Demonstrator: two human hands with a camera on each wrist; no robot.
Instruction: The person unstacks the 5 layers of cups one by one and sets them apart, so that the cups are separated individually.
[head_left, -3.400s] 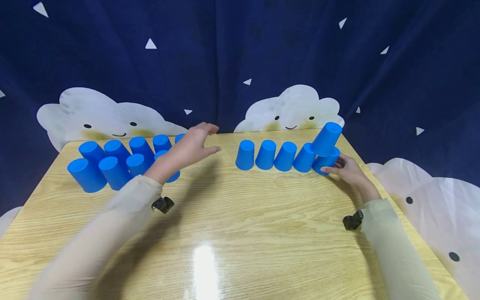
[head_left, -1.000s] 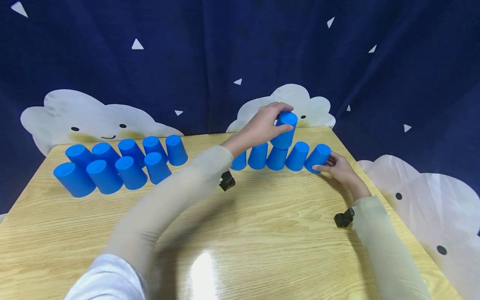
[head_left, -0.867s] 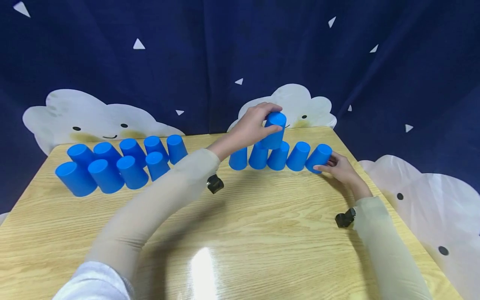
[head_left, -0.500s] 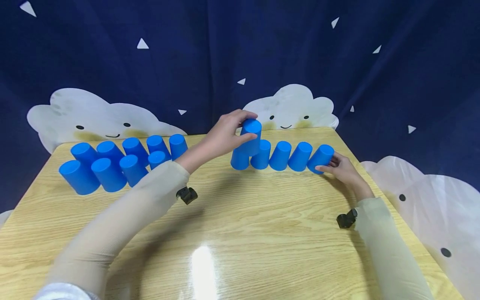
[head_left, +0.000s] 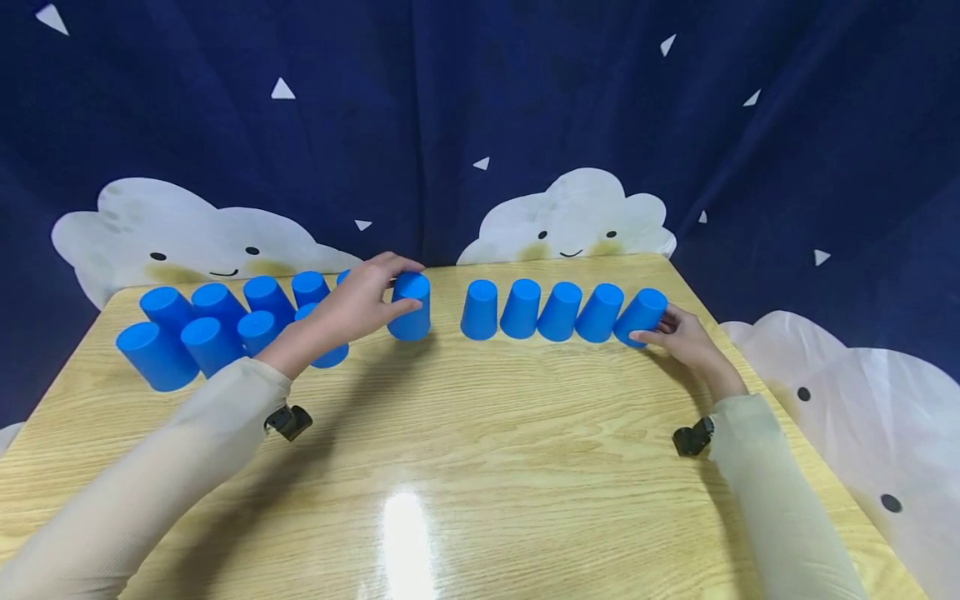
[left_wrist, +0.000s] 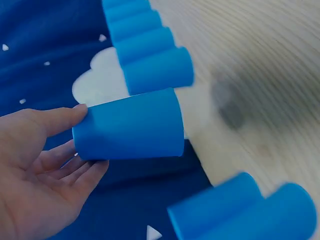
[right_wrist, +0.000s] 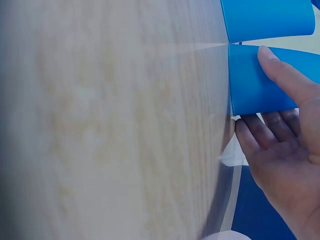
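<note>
Between the thumb and fingers of my left hand (head_left: 358,304) is an upside-down blue cup (head_left: 411,310), standing apart between two groups of cups. The left wrist view shows the same cup (left_wrist: 132,127) pinched near its narrow end by the left hand (left_wrist: 45,175). My right hand (head_left: 692,343) holds the rightmost cup (head_left: 642,318) of a row of several upside-down cups (head_left: 560,312). In the right wrist view the thumb of the right hand (right_wrist: 287,145) lies on that cup (right_wrist: 250,82), with the fingers along its other side.
Two rows of upside-down blue cups (head_left: 159,357) stand on the left of the wooden table (head_left: 480,467), partly hidden by my left arm. A dark blue curtain (head_left: 420,125) with clouds and triangles hangs behind the table's back edge.
My left hand has carried its cup left and down, from above the row's left end to the gap between the groups. My right hand stays at the rightmost cup.
</note>
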